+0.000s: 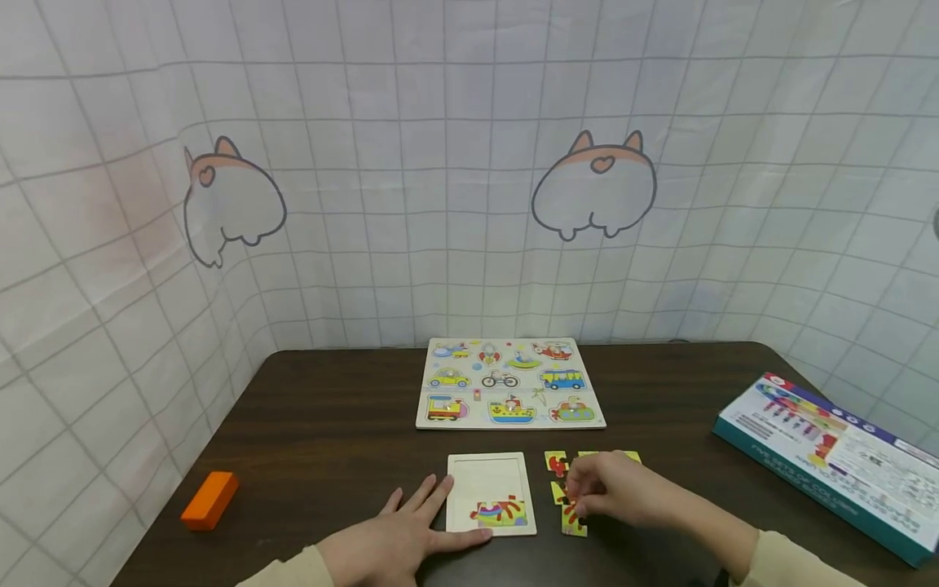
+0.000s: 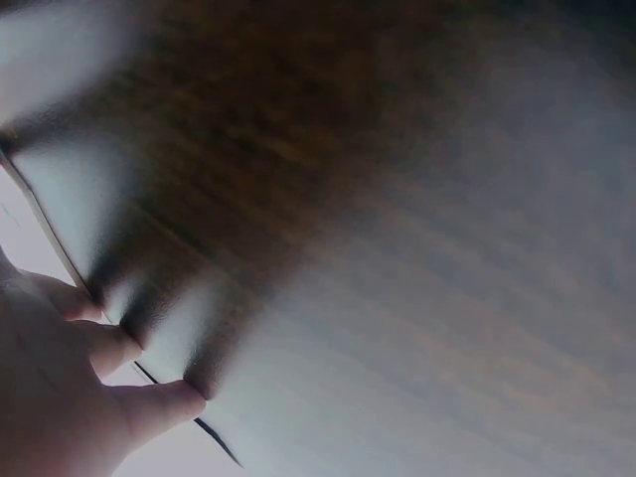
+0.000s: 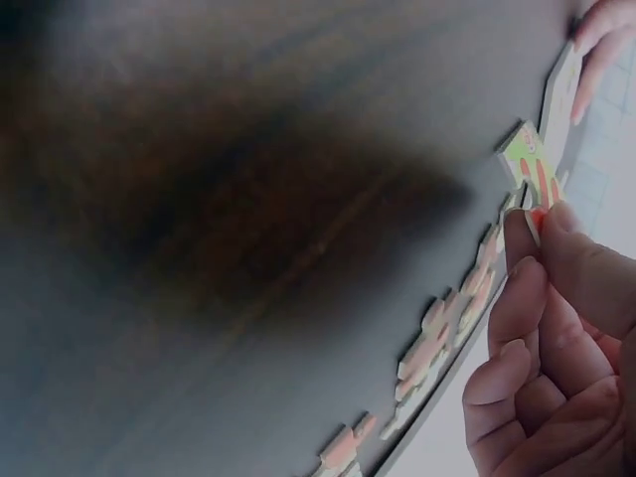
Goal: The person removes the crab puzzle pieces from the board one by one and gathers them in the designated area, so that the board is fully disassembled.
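Observation:
A pale square puzzle tray lies on the table with a few joined jigsaw pieces along its lower right. My left hand rests beside it with fingers spread, the thumb at the tray's near edge. To the tray's right, my right hand pinches a yellow-green jigsaw piece with red marks between thumb and index finger. In the right wrist view that jigsaw piece appears tilted. Another jigsaw piece lies just beyond, and others are partly hidden by the right hand.
Behind the tray lies a vehicle puzzle board. An orange block sits at the left, and a teal-sided box lies at the right. A white grid-patterned curtain hangs around the dark table.

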`<state>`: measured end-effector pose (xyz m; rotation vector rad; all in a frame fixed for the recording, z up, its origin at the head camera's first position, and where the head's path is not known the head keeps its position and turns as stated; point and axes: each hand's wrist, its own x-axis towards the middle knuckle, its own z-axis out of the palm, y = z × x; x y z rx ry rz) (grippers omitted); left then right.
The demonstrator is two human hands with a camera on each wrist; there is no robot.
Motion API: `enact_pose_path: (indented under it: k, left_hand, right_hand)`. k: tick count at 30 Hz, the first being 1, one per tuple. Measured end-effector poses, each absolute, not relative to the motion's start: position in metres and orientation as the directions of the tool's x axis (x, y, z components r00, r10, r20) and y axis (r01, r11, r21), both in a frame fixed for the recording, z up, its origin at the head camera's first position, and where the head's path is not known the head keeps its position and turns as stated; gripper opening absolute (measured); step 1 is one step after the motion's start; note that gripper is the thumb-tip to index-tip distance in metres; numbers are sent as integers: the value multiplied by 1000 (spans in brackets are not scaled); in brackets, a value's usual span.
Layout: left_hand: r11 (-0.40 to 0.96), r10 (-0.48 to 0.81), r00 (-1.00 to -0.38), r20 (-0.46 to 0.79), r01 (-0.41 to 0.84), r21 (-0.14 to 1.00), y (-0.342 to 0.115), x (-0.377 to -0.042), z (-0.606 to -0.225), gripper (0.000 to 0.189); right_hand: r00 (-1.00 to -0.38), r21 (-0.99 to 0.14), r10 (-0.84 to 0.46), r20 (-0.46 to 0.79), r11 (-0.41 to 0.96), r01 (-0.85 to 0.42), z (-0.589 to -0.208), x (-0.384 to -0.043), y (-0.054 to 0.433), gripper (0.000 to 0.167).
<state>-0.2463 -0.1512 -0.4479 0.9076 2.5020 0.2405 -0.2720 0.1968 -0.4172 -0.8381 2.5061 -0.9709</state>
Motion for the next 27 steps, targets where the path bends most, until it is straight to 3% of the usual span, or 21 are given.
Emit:
enact_pose_path:
  k: [11,20,27]
  left_hand:
    - [723,691,-643,-330,597,349,-164,-266,-490,87]
    - [728,685,-655,-318,605,323,-159,-260,-473,90]
    - [756,654,-671,-349,565,332,-154,-252,-457,88]
  right_hand:
    - [-767,-661,-637,-71,606,-442,-429,-269,206,8]
    - [-739,-633,-665,-107,619,-465,-506,-304,246,36]
    - [-780,-587,-606,-155,692,-421,-515,-307,240,37]
